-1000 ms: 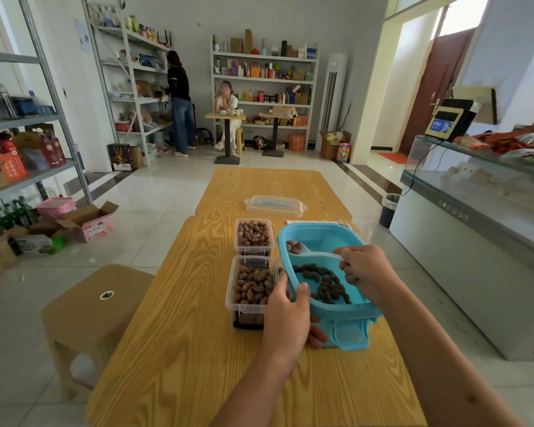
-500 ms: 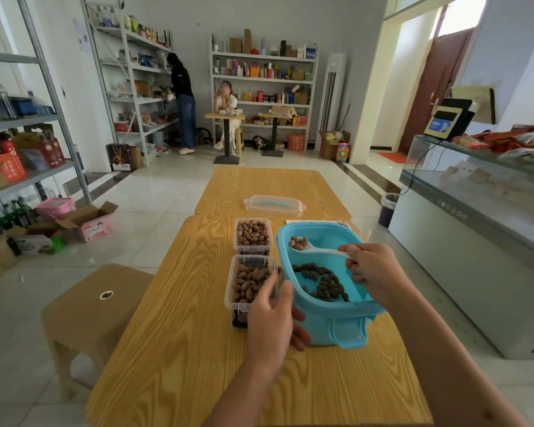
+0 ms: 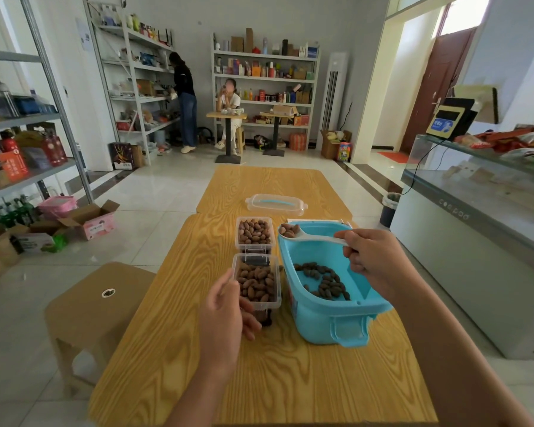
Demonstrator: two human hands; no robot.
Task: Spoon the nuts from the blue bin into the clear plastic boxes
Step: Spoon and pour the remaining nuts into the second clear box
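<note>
A blue bin [image 3: 333,318] stands on the wooden table [image 3: 259,380] with a patch of dark nuts [image 3: 324,280] on its floor. My right hand [image 3: 373,260] grips the handle of a white spoon [image 3: 309,236] whose bowl holds a few nuts above the bin's far left corner. Left of the bin stand two clear plastic boxes full of nuts, the near box [image 3: 257,282] and the far box [image 3: 254,234]. My left hand [image 3: 225,315] holds the near box at its left near corner.
A clear lid with a blue handle [image 3: 276,204] lies farther back on the table. A brown stool [image 3: 96,303] stands left of the table and a glass counter [image 3: 481,229] to the right. Two people are by the shelves at the back.
My right hand lifted the spoon with nuts out of the bin toward its far left corner. My left hand slid from the bin's near rim to the near box.
</note>
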